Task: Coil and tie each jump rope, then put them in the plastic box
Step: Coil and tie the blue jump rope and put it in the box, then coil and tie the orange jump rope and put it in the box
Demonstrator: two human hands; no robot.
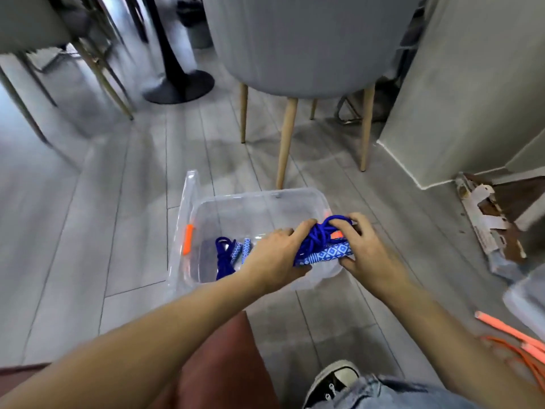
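1. On the grey plank floor [118, 202], a clear plastic box [259, 193] is set.
2. A coiled blue jump rope [317, 240] is gripped over the box's right side by the left hand [274, 255] and right hand [368, 249], fingers curled round it.
3. A second blue rope [224, 255] is contained in the box.

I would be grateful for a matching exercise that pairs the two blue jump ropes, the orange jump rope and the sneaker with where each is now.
Things:
1. blue jump rope on the right
2. blue jump rope on the left
3. orange jump rope
4. sneaker

Places:
A. on the floor at the far right
B. lying inside the plastic box
C. at the bottom edge, beside a denim leg
D. gripped by the left hand and right hand over the box

Pairs: 1-D, 2-B, 3-A, 4-C.
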